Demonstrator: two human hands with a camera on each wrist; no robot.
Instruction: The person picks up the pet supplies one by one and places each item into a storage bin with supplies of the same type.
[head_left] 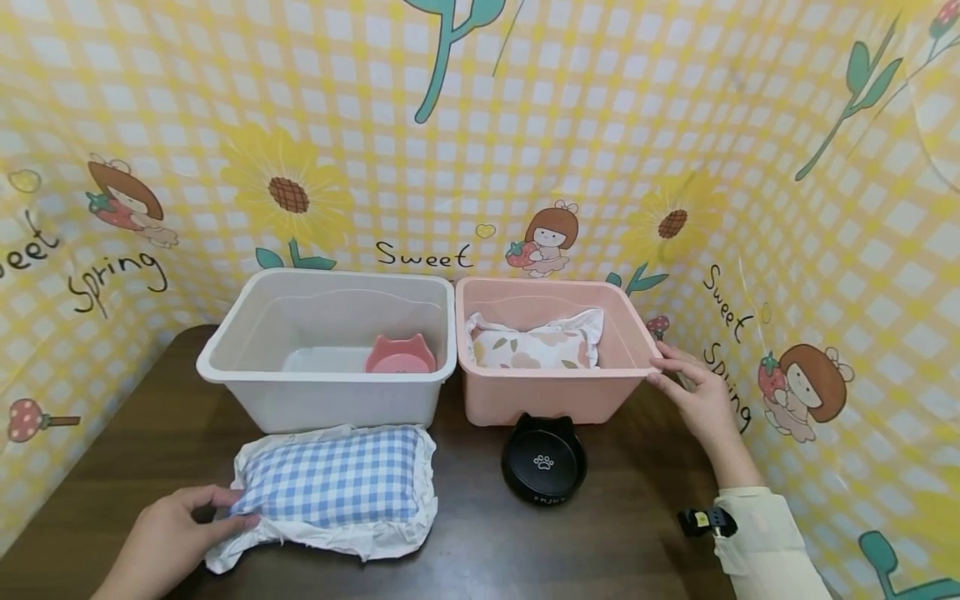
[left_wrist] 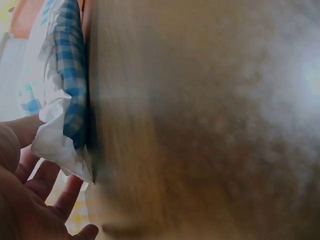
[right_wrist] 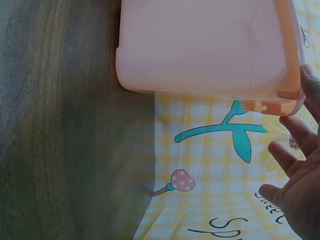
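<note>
My left hand (head_left: 168,533) pinches the left corner of a small blue-and-white checked pillow (head_left: 337,475) with a white ruffled edge, lying on the table. In the left wrist view, thumb and fingers meet that pillow's white ruffle (left_wrist: 55,135). My right hand (head_left: 701,396) touches the front right corner of the pink bin (head_left: 555,396), its fingers fairly straight at the rim. The right wrist view shows the fingers (right_wrist: 300,132) spread beside the pink bin's corner. Inside the pink bin lies a floral pillow (head_left: 528,346).
A white bin (head_left: 330,404) stands left of the pink one and holds a pink cat-eared bowl (head_left: 401,354). In front of the pink bin sits a black cat-eared bowl (head_left: 543,467) with a paw print. A yellow checked cloth (head_left: 420,167) lines the walls around the dark table (head_left: 480,550).
</note>
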